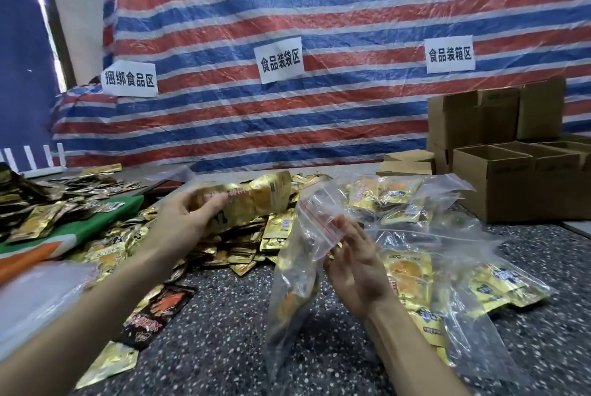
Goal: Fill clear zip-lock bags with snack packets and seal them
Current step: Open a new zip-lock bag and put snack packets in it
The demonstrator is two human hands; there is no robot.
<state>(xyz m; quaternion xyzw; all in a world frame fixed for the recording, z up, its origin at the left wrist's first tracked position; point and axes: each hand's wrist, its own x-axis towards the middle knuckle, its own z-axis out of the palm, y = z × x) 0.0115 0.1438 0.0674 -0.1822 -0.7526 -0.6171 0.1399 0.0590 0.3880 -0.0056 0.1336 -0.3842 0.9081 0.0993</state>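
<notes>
Filling step, I judge: left hand (192,216) grips a bundle of gold packets (256,197) above the loose pile (243,245), right hand (355,267) pinches the clear bag (294,287) near its red zip (319,223); next I'd need its mouth spread wide, bundle slid in squarely.

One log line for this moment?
left hand: grips packets | right hand: holds bag by its mouth | bag: unsealed | stage: filling
</notes>
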